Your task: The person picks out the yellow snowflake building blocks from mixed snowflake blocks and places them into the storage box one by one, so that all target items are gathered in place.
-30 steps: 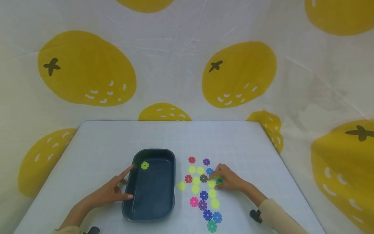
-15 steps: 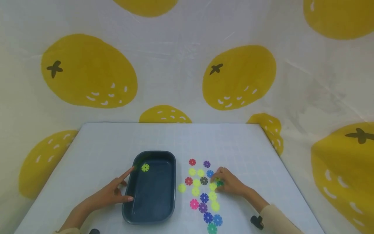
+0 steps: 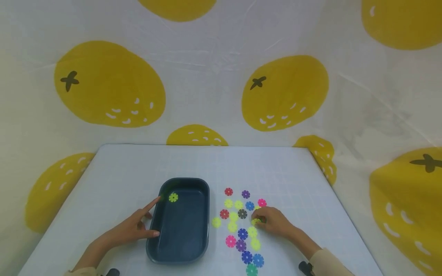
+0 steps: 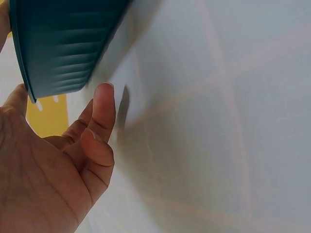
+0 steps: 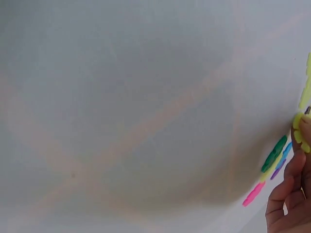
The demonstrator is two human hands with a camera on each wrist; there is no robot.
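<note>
My right hand pinches a yellow-green notched plastic disc between thumb and fingertips, at the right side of a spread of similar discs. The right wrist view shows the thumb lying over that disc, with a green disc and a pink disc on the table beside the fingers. My left hand touches the left rim of a dark blue-green tray, index finger and thumb stretched apart along it. In the left wrist view the other fingers bend loosely beside the tray's wall. One yellow-green disc lies inside the tray.
Several flat discs lie between tray and right hand, among them a red disc, a dark grey disc, a pink disc and a green disc. Behind the white table hangs a fruit-patterned cloth.
My right hand has lowered slightly and drawn a yellow-green disc off the spread into its pinch. A pink disc behind it is uncovered. The left hand keeps its place at the tray.
</note>
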